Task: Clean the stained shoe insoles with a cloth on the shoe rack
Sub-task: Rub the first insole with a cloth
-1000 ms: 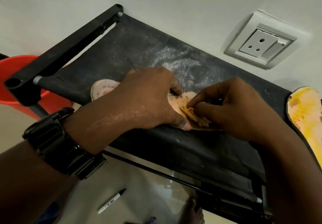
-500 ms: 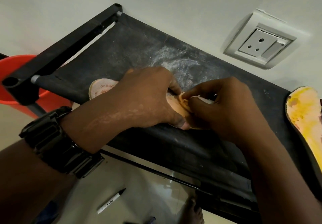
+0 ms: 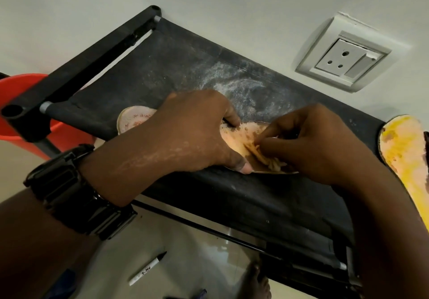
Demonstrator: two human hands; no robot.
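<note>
- On the shoe rack [image 3: 162,73], top shelf, I see the stained insole [image 3: 239,136] lying flat.
- My view shows the left hand [image 3: 192,133] gripping it, fingers curled over its far edge.
- The right hand [image 3: 320,145] pinches the cloth [image 3: 271,159] against it.
- I cannot read the lettering on the marker [image 3: 148,268].

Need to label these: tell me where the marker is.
Head view, lower left of centre: the marker lies on the floor, just below the watch.
</note>
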